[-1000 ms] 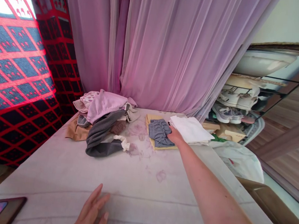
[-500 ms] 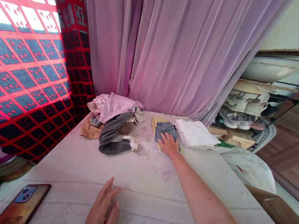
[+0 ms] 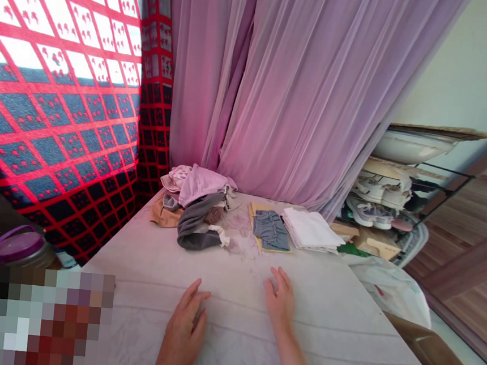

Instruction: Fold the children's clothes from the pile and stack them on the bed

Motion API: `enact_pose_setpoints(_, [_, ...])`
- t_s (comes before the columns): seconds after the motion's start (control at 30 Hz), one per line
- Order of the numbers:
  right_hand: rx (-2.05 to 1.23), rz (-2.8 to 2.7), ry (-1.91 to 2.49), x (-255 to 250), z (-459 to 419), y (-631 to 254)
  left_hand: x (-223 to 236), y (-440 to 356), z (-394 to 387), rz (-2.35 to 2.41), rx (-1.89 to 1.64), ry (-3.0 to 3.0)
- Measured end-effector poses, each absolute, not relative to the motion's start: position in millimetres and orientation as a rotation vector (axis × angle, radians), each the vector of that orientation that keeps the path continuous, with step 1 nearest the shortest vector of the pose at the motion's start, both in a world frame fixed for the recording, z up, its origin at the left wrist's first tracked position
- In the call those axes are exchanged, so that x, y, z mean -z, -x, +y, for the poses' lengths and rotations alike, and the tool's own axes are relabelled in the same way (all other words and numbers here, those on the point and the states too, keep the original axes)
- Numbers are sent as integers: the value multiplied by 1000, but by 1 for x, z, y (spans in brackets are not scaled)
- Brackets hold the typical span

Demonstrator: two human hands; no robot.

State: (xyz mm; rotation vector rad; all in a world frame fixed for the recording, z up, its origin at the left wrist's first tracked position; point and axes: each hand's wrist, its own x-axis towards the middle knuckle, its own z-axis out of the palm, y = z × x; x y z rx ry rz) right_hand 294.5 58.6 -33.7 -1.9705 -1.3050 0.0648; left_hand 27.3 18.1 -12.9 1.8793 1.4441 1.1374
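My left hand [image 3: 186,328] hovers over or rests on the near part of the white table cover [image 3: 230,329], fingers apart, holding nothing. To its right, my right hand [image 3: 280,299] is open and empty, just in front of a folded stack. On top of that stack lies a folded grey-blue garment [image 3: 271,229] with a gathered waistband; a folded yellow cloth [image 3: 255,209] shows beneath it. Beside it sits a stack of folded white cloth [image 3: 311,229]. On the left is a loose heap with a pink garment [image 3: 203,184] and a dark grey garment [image 3: 195,224] with a cream ruffle.
Purple curtains [image 3: 302,97] hang behind the table. A red-and-dark patterned cloth [image 3: 62,110] covers the left side. At right stand a shoe rack [image 3: 428,193] with shoes and a white plastic bag [image 3: 392,286]. A purple-lidded container [image 3: 20,245] is at left. The lower left corner is blurred out.
My right hand has left the grey-blue garment and drawn back toward me, now empty. My left hand remains open over the near table area. The view has shifted slightly.
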Motion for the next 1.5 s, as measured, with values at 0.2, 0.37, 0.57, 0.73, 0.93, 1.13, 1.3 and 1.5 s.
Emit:
enact_pose_setpoints(0.2, [-206, -1400, 1814, 37, 19, -278, 14, -30, 23, 1464, -1118, -1925])
enact_pose_setpoints(0.37, [-207, -1451, 1826, 35, 2, -272, 10, -33, 23, 1510, -1006, -2003])
enact_pose_setpoints(0.57, [-114, -1649, 1840, 23, -14, -259, 2, -37, 18, 1641, -823, -2139])
enact_pose_setpoints(0.73, [-108, -1739, 1868, 21, -28, -257, -10, -44, 9, 1703, -608, -2316])
enact_pose_setpoints(0.93, [-238, -1770, 1772, 35, -39, -273, -18, -47, 3, 1710, -596, -2337])
enact_pose_setpoints(1.13, [-207, -1775, 1765, 30, -45, -273, -16, -46, 5, 1703, -601, -2343])
enact_pose_setpoints(1.3, [-223, -1764, 1760, 25, -50, -270, -16, -44, 5, 1682, -624, -2352])
enact_pose_setpoints(1.5, [-404, -1579, 1753, 20, -41, -271, -13, -44, 3, 1670, -659, -2361])
